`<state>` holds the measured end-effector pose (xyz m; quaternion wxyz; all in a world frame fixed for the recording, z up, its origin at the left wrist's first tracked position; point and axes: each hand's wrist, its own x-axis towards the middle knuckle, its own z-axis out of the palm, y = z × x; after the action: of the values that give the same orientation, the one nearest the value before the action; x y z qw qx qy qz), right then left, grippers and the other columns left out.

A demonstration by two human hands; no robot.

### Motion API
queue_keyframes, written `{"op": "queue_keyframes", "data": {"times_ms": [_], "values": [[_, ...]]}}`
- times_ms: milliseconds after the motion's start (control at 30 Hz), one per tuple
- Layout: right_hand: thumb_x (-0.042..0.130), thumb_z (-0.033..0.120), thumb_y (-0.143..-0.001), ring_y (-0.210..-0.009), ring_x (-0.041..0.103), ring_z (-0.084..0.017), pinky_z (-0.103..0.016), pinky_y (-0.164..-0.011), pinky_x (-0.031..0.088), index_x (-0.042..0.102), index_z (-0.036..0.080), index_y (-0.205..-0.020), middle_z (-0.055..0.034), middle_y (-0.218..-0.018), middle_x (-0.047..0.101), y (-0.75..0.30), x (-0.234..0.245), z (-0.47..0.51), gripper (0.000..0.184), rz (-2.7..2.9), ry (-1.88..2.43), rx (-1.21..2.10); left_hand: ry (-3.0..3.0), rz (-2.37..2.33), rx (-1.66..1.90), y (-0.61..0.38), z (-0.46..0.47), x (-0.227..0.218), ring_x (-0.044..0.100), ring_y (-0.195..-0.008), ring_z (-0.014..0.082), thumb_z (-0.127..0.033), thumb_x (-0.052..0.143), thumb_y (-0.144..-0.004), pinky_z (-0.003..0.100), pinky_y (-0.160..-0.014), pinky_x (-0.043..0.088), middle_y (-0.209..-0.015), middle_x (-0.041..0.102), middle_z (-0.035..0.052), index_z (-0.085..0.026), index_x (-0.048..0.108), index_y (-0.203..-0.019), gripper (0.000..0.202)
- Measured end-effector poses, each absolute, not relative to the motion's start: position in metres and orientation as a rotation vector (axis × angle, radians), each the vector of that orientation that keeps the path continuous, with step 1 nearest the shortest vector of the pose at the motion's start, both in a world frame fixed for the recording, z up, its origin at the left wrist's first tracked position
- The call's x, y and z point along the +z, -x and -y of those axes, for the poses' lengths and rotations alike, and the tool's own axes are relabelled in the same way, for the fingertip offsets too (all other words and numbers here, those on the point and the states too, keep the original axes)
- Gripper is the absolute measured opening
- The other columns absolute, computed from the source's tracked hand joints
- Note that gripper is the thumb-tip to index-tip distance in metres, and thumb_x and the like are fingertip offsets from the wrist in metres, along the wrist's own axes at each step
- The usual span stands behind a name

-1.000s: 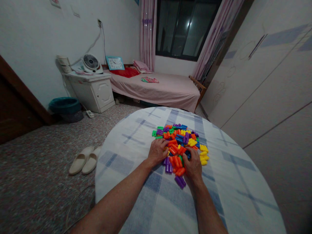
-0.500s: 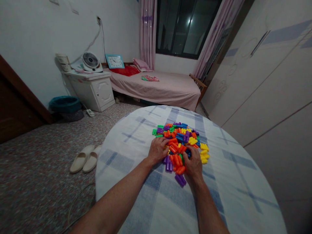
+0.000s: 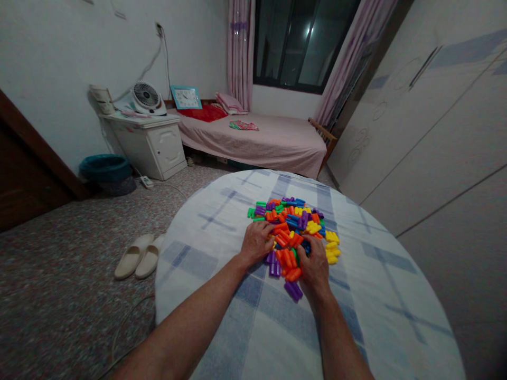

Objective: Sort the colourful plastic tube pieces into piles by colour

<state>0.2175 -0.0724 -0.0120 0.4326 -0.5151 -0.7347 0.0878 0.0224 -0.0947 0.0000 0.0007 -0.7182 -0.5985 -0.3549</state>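
A heap of small plastic building pieces [image 3: 293, 224] in orange, yellow, purple, green and blue lies on a round table under a blue-checked white cloth [image 3: 245, 322]. My left hand [image 3: 256, 241] rests on the heap's near left edge, fingers curled onto orange pieces. My right hand [image 3: 315, 265] lies on the near right side, fingers bent down among orange and blue pieces. Whether either hand grips a piece is hidden under the fingers. A purple piece [image 3: 293, 291] lies loose by my right wrist.
A pair of pale slippers [image 3: 137, 256] sits on the speckled floor left of the table. Behind are a pink bed [image 3: 261, 140], a white cabinet [image 3: 152, 145] with a fan, a teal bin [image 3: 105, 169], and wardrobe doors [image 3: 435, 121] at the right.
Both hands stay on the heap; the right hand's fingers have crept slightly further into the pieces. The view has tilted up a little.
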Motion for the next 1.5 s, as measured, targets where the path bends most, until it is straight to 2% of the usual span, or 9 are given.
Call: {"op": "queue_keyframes", "data": {"times_ms": [1500], "values": [[0.049, 0.032, -0.080, -0.101, 0.053, -0.023, -0.041, -0.092, 0.041, 0.058, 0.019, -0.103, -0.0091, -0.104, 0.061, -0.2168, -0.0104, 0.0731, 0.028, 1.827, 1.292, 0.232, 2.265, 1.896, -1.079, -0.0228, 0.0977, 0.0050, 0.052, -0.104, 0.0216, -0.023, 0.057, -0.079, 0.038, -0.093, 0.041, -0.109, 0.062, 0.0052, -0.021, 0.060, -0.110, 0.031]]}}
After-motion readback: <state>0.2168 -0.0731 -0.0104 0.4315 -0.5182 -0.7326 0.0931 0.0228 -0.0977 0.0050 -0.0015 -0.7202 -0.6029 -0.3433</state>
